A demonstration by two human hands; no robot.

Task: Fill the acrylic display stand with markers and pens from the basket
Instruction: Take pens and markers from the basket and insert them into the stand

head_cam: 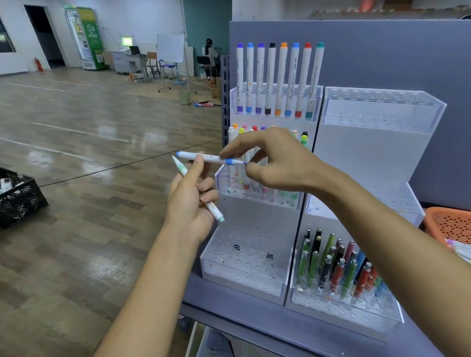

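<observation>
Acrylic display stand [370,150], clear and stepped in tiers, stands before you on a grey shelf board [286,333] in two side-by-side units. To the right of the stand, touching the frame's edge, sits the orange perforated plastic basket [460,229], with pale markers lying in it. Far to the left of the stand, down on the wooden floor, is a black plastic lattice crate [8,195].

In the stand's left unit, the top tier carries a row of eight white markers with coloured caps [280,79], all upright. The middle tier below it holds more markers, partly hidden behind your right hand. The left unit's bottom tier shows bare holes. In the right unit's lowest tier stands a cluster of metallic clip pens [337,267] in green, black, red and blue.

Your right hand [275,162] hovers in front of the stand's left middle tier, thumb and forefinger pinching a white marker with blue ends [202,157], which lies level and points away from the stand. Your left hand [189,202], just left of the stand, has its fingers curled round a white marker with mint-green ends [214,210], tilted with its lower end toward the stand.
</observation>
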